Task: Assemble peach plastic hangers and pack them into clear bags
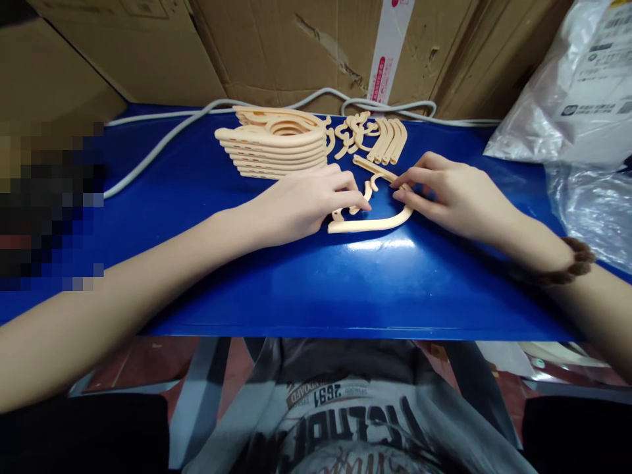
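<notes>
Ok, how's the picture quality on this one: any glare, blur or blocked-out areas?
Head view: a bright glare patch on the blue tabletop, just below the curved cream piece; smaller highlights on the clear plastic bag; coarse pixelation hiding part of the left edge; left hand and right hand readable, without obvious motion blur.

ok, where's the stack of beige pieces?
The stack sits left of centre in the head view, on the blue table, just beyond the left hand.
</notes>
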`<state>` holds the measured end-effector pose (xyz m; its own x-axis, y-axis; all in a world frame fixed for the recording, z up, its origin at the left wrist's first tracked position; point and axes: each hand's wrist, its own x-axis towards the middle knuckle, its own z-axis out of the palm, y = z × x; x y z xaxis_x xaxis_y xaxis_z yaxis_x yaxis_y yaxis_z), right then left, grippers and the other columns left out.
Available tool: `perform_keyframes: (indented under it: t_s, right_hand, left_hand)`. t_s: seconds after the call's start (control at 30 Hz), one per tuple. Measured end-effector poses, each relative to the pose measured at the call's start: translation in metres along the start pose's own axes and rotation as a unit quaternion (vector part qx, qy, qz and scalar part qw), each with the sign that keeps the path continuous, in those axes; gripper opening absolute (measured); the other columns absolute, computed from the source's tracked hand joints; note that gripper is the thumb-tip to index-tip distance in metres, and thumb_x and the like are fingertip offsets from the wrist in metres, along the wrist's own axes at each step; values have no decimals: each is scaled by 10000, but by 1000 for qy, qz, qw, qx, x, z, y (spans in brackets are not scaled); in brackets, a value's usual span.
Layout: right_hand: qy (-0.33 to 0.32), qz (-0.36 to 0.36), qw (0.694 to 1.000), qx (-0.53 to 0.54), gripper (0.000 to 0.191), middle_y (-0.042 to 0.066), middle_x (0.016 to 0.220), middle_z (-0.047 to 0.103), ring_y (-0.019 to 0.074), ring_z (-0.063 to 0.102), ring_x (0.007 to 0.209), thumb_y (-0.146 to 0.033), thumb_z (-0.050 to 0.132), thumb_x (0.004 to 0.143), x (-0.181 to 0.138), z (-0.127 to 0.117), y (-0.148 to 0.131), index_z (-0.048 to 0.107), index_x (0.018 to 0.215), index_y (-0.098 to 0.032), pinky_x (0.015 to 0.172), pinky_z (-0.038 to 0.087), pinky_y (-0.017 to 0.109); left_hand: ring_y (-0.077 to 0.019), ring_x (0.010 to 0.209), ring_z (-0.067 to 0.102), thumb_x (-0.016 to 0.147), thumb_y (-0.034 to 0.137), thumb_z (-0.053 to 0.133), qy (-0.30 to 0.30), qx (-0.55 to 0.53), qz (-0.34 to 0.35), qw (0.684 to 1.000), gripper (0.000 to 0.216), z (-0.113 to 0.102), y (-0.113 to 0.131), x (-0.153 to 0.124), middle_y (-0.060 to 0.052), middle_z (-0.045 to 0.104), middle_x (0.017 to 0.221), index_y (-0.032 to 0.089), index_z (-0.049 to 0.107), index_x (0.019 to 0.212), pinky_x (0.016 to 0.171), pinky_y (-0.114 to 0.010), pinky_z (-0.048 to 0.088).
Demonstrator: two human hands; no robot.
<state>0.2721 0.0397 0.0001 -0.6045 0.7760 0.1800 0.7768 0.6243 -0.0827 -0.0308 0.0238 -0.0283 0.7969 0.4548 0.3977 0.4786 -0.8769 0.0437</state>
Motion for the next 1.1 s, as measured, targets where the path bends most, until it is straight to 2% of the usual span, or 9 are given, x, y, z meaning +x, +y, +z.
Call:
perform_keyframes:
  t_s: [0.1,0.2,0.27,0.33,0.4,0.43,0.53,0.87,1.1]
  right_hand:
    - [-4,8,1000,-7,481,146,1163,714,261,656,860,-534,505,1086,0,1,2,809,1269,-209,746,462,393]
    - [-1,5,1000,-10,484,138,1142,714,251,640,829,-548,502,1089,0,2,3,804,1267,-214,719,448,384]
    - [4,-1,1000,-13,482,130,1130,712,246,641,827,-551,494,1096,0,4,4,800,1273,-223,712,443,379]
    - [5,-4,1000,-14,484,126,1119,712,245,645,836,-545,476,1108,0,4,4,795,1284,-227,715,440,373]
    - [5,-5,1000,-12,483,119,1099,715,242,644,843,-537,462,1115,0,5,3,791,1282,-225,718,431,363]
    - [3,-4,1000,-10,482,114,1080,716,239,641,842,-535,460,1116,1,5,2,789,1280,-223,718,424,358]
    - [-5,5,1000,-6,479,105,1038,712,240,638,847,-531,470,1109,1,5,1,785,1284,-215,728,415,357]
    - [6,9,1000,26,489,124,1168,687,235,633,866,-572,504,1091,0,7,3,792,1290,-230,768,455,370]
    - [-6,31,999,13,577,140,1205,709,277,666,931,-523,523,1069,2,4,-6,666,1523,-197,785,473,377]
  left_hand:
    - [-222,1063,681,938,-54,409,-3,-23,-10,1000,624,3,0,0,-69,761,1222,248,773,1346,823,-322,487]
    - [-224,1066,683,996,5,405,-9,-30,-18,999,556,1,4,1,-79,760,1218,235,774,1341,838,-325,491]
    - [-234,1054,688,1074,126,422,-14,-25,-18,999,441,-3,7,2,-91,760,1217,209,778,1322,859,-341,500]
    - [-249,1041,694,1129,320,494,-19,-11,-17,1000,353,-6,9,3,-100,763,1214,187,781,1286,879,-355,506]
    - [-258,1040,703,1125,477,574,-25,7,-17,1000,384,-9,11,3,-102,767,1217,181,775,1265,878,-350,503]
    - [-258,1041,709,1120,499,596,-29,14,-15,999,389,-9,11,3,-101,770,1221,182,769,1265,870,-342,499]
    - [-252,1039,722,1146,424,573,-30,32,-1,999,333,-8,11,3,-99,779,1226,174,751,1277,847,-331,486]
    - [-246,1005,723,1138,253,540,-34,53,35,997,242,-8,13,5,-99,787,1221,164,714,1282,852,-350,486]
    - [-246,977,735,1109,178,491,-28,52,28,998,253,-6,14,6,-102,787,1184,149,693,1258,832,-343,506]
